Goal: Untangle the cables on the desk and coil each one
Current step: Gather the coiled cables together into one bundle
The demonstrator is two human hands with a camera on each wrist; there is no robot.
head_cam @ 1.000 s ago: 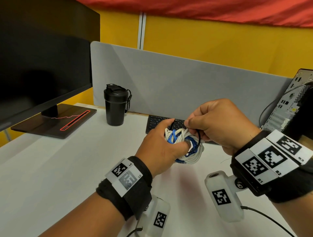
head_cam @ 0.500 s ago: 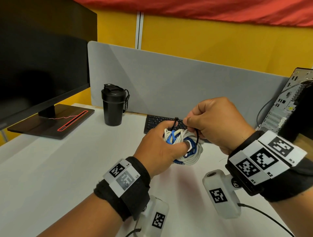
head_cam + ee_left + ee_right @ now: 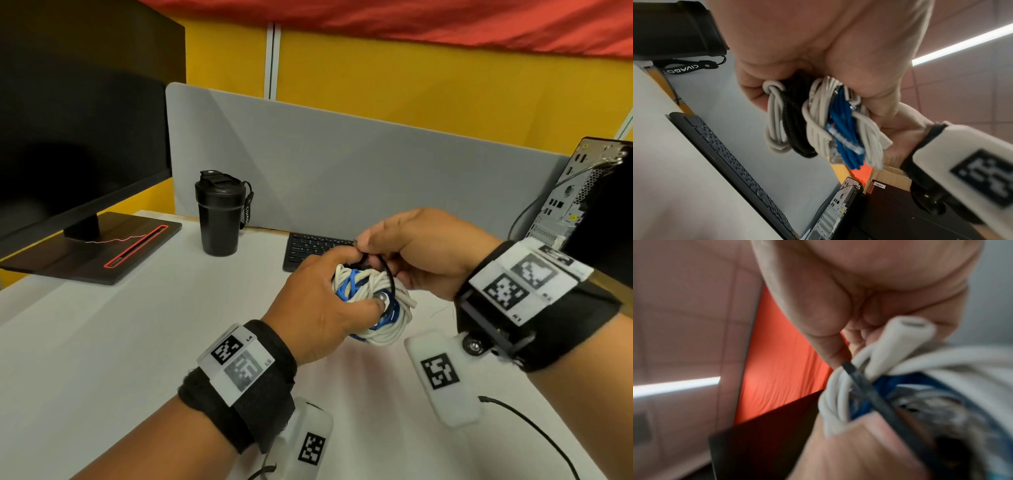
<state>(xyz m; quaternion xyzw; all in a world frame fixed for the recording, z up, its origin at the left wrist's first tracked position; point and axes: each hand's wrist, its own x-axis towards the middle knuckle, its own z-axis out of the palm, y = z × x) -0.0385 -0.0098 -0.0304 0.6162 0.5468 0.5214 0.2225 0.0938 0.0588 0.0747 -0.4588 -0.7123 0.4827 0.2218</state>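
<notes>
Both hands are raised above the white desk [image 3: 113,342], working one tangled bundle of cables [image 3: 373,301]. The left hand [image 3: 318,305] has its fingers curled round the bundle and holds it clear of the desk surface; the left wrist view shows white cable [image 3: 818,123], blue cable [image 3: 846,129] and a braided black cable [image 3: 795,123] packed together in its grip. The right hand [image 3: 421,246] sits just beside it at the top of the bundle, thumb and fingers closed in a pinch on a thin black cable [image 3: 388,270] that loops over the white and blue strands. The right wrist view is blurred, yet a white connector [image 3: 906,332] shows lying against the white loops. Behind the hands lies a black keyboard [image 3: 308,248]; a black tumbler [image 3: 219,212] stands to its left, near a monitor [image 3: 78,137], and a computer tower [image 3: 575,192] stands at the right edge.
</notes>
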